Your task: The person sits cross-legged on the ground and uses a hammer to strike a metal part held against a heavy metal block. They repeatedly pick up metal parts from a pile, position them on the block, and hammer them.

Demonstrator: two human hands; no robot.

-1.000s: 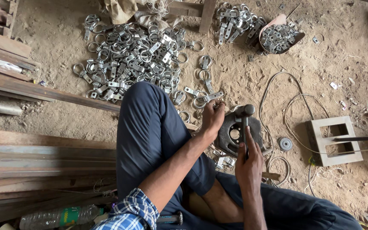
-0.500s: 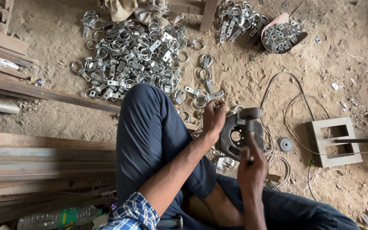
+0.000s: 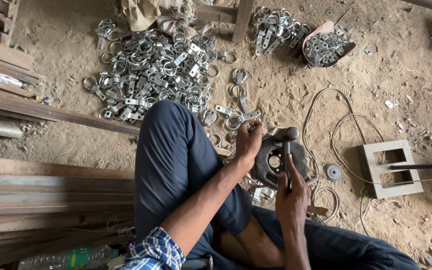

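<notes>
My right hand (image 3: 291, 192) grips the handle of a hammer (image 3: 286, 142), whose dark head hangs just above a round black metal block (image 3: 272, 162) on the sandy ground. My left hand (image 3: 248, 140) reaches over my raised knee and pinches a small metal ring clamp (image 3: 242, 119) at the block's far left edge. Beyond my knee lies a large heap of the same silvery ring clamps (image 3: 156, 70).
A second clamp pile (image 3: 276, 30) and a dish full of clamps (image 3: 326, 47) sit at the top right. White cable (image 3: 326, 125) loops beside a hollow concrete block (image 3: 388, 167). Steel bars and wooden planks (image 3: 46, 185) lie to the left.
The hammer head moved right and up off the block a little, then came back toward it. My left hand stayed at the block's edge.
</notes>
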